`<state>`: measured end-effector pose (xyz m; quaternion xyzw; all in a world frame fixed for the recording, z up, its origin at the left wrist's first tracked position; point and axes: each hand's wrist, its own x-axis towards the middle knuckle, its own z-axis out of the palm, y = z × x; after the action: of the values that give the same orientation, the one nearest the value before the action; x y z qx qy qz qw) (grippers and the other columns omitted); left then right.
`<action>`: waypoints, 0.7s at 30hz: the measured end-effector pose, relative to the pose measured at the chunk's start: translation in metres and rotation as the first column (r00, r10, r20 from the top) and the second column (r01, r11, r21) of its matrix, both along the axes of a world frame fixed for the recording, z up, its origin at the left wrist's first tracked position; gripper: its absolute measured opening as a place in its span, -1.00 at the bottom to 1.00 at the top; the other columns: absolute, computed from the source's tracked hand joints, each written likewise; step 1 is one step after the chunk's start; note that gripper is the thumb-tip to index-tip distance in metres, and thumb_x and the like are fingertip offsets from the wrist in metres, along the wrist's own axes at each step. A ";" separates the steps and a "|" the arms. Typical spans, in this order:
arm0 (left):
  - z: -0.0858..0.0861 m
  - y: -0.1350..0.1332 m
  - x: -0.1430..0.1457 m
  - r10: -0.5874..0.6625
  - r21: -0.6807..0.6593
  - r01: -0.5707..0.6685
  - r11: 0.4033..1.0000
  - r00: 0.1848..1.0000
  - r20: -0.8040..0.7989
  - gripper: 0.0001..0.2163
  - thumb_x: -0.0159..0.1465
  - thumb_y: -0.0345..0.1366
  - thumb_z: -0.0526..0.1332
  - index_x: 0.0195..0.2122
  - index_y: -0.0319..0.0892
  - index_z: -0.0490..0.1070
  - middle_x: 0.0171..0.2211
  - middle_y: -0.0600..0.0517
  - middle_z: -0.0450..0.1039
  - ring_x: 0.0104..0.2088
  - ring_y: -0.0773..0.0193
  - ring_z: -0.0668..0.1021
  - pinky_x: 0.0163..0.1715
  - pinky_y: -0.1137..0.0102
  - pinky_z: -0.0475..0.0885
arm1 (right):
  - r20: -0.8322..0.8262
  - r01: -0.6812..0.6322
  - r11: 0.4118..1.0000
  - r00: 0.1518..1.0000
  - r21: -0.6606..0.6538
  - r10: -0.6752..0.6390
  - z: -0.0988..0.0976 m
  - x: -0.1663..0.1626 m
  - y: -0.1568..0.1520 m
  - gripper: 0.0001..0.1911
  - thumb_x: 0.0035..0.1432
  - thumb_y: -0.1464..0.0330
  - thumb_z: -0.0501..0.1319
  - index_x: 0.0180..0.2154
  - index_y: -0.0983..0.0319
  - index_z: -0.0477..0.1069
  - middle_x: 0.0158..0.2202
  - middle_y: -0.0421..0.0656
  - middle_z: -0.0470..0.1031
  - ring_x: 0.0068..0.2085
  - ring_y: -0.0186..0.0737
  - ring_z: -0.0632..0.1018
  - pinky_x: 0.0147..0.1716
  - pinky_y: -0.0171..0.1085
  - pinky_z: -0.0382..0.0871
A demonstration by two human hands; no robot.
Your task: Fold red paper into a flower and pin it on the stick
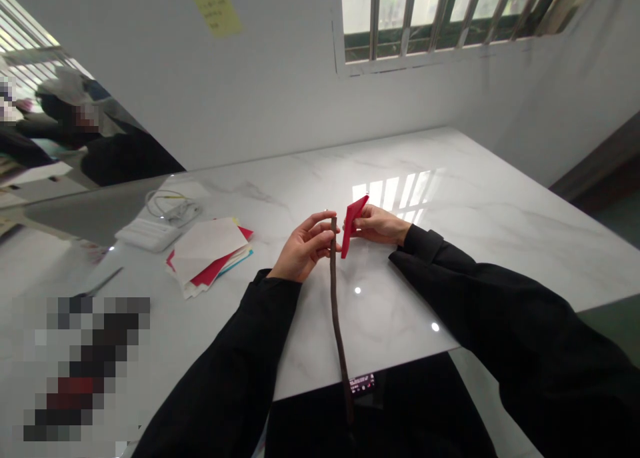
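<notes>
My left hand is closed round the top end of a long thin dark stick, which runs down towards my lap. My right hand pinches a folded red piece of paper and holds it upright against the stick's upper end. Both hands hover just above the white marble table, near its front edge. Both arms are in black sleeves.
A stack of coloured and white paper sheets lies to the left of my hands. Behind it are a white box and a coiled white cable. A barred window and a yellow note are on the wall.
</notes>
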<state>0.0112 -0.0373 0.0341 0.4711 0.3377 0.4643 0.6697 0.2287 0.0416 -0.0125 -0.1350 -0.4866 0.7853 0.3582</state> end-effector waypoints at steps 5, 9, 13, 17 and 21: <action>-0.001 -0.002 0.002 -0.034 0.032 0.035 0.999 0.998 -0.045 -0.58 0.17 -0.24 0.53 0.05 -0.08 0.56 -0.17 0.03 0.58 -0.40 0.33 0.64 -0.43 0.46 0.54 | 0.036 0.028 0.996 0.999 0.079 -0.031 0.001 -0.005 -0.002 -0.61 -0.04 0.20 0.62 -0.24 0.29 0.66 -0.25 -0.10 0.69 -0.21 -0.21 0.67 -0.05 -0.22 0.56; -0.001 -0.004 0.005 -0.017 0.067 0.023 0.998 0.996 -0.092 -0.58 0.17 -0.23 0.53 0.05 -0.08 0.56 -0.16 0.02 0.59 -0.38 0.36 0.61 -0.46 0.51 0.50 | 0.033 0.054 0.992 0.998 0.110 -0.058 0.004 -0.008 -0.005 -0.67 -0.02 0.24 0.61 -0.27 0.28 0.66 -0.30 -0.14 0.68 -0.26 -0.24 0.66 -0.07 -0.21 0.55; 0.001 -0.005 0.007 0.006 0.096 0.007 0.995 0.992 -0.129 -0.56 0.13 -0.25 0.53 0.04 -0.10 0.55 -0.20 0.02 0.59 -0.41 0.38 0.58 -0.51 0.53 0.45 | 0.034 0.048 0.992 0.998 0.115 -0.053 0.010 -0.008 -0.009 -0.68 -0.02 0.23 0.61 -0.29 0.27 0.66 -0.31 -0.14 0.67 -0.26 -0.22 0.65 -0.07 -0.19 0.55; 0.003 -0.006 0.007 0.011 0.110 0.005 0.994 0.990 -0.143 -0.56 0.13 -0.26 0.52 0.04 -0.09 0.53 -0.22 0.04 0.58 -0.42 0.39 0.56 -0.50 0.52 0.44 | 0.047 0.040 0.993 0.998 0.114 -0.046 0.013 -0.007 -0.011 -0.69 -0.02 0.22 0.61 -0.30 0.26 0.65 -0.32 -0.14 0.67 -0.25 -0.16 0.67 -0.06 -0.14 0.56; 0.002 -0.006 0.007 0.015 0.122 0.003 0.992 0.990 -0.144 -0.57 0.12 -0.25 0.53 0.01 -0.09 0.54 -0.22 0.03 0.58 -0.42 0.37 0.56 -0.49 0.49 0.44 | 0.044 0.020 0.991 0.999 0.133 -0.026 0.012 -0.008 -0.012 -0.68 0.00 0.20 0.60 -0.30 0.26 0.65 -0.31 -0.13 0.68 -0.25 -0.16 0.68 -0.05 -0.12 0.57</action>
<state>0.0182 -0.0436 0.0361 0.5425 0.3575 0.4509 0.6120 0.2212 0.0298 -0.0005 -0.1344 -0.5443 0.7437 0.3642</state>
